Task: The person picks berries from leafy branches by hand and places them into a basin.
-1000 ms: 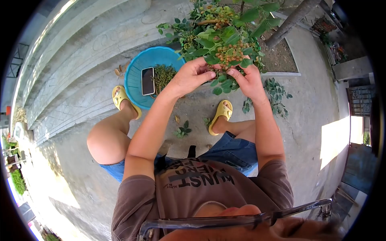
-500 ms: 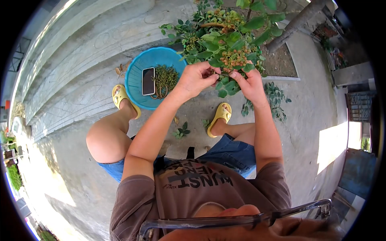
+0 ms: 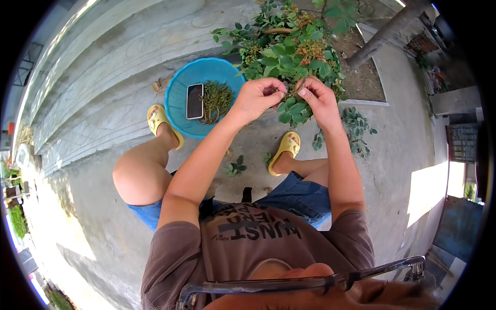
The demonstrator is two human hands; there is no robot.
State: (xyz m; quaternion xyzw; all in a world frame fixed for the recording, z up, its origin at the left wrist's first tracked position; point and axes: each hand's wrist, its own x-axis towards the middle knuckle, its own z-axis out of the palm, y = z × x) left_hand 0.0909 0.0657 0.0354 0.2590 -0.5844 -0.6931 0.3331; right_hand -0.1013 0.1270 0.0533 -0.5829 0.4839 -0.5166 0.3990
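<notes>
A leafy branch with clusters of small orange-brown berries [image 3: 311,51] reaches up in front of me. My right hand [image 3: 321,102] is closed, thumb and forefinger pinching a thin stem [image 3: 300,86] of the branch below the berries. Just to the left, my left hand [image 3: 257,101] is closed in a pinch beside the same stem; whatever lies between its fingertips is too small to make out. Green leaves [image 3: 292,110] hang beneath both hands. On the ground at left sits a blue basin [image 3: 178,77] with a phone [image 3: 195,101] and a heap of small green berry clusters [image 3: 218,97].
Concrete steps [image 3: 119,67] rise on the left. A tree trunk [image 3: 385,36] stands at the upper right beside a soil bed [image 3: 361,77]. Leafy cuttings [image 3: 356,129] lie on the ground at right, and a small sprig [image 3: 235,167] lies between my yellow slippers [image 3: 285,152].
The berry cluster has shifted up and away from my fingers. My right fingers have risen onto the thin stem, and my left hand has moved slightly to the right.
</notes>
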